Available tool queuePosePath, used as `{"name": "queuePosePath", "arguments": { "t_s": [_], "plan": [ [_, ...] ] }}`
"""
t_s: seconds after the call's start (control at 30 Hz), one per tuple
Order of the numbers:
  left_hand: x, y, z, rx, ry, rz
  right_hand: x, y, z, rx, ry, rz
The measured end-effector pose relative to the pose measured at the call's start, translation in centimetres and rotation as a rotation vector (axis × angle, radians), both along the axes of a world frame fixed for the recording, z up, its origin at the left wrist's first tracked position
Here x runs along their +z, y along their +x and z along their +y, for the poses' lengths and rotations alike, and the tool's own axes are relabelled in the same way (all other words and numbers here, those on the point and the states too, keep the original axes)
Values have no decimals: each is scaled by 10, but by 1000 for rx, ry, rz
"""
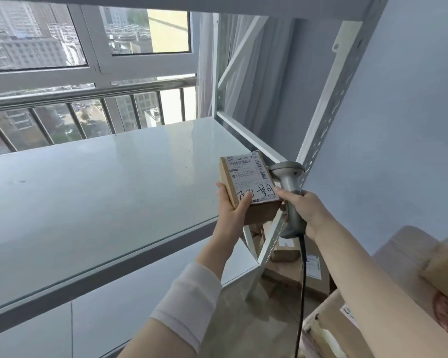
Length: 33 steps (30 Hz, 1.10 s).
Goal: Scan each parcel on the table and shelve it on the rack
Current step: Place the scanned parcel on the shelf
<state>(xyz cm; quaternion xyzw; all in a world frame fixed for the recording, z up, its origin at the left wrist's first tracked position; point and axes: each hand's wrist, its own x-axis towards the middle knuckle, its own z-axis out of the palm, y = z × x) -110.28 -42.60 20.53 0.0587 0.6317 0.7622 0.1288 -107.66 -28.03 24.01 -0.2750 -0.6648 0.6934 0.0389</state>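
Head view: I am seeing the right hand (305, 210) gripping the scanner (290, 192) just beside the parcel (248, 182), which the left hand (233, 205) is clasping over the rack (101, 177) shelf's right end, label facing up.

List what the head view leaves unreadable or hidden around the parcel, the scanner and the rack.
- Small brown cardboard parcel: label's fine print and barcodes too small; underside hidden.
- Grey handheld barcode scanner: scan window faces away, partly behind the parcel.
- Cardboard boxes on the floor: screened by the white metal rack post and right hand.
- Table: outside the frame.
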Motion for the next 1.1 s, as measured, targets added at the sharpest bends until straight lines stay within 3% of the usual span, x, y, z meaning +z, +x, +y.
{"name": "queuePosePath", "arguments": {
  "t_s": [0.27,0.67,0.73,0.93,1.1],
  "plan": [
    [-17,-37,13,94,-30,-67,-18,-45,10,61,22,-72],
    [-16,-62,33,271,-225,-40,-25,-77,26,125,-112,-27],
    [-14,-60,28,288,-347,50,-25,-73,28,129,-125,-23],
    [-8,-61,6,162,-568,555,-26,-62,34,129,-154,12],
    [-18,-74,5,96,-794,708,-26,-61,32,152,-160,47]
  ]
}}
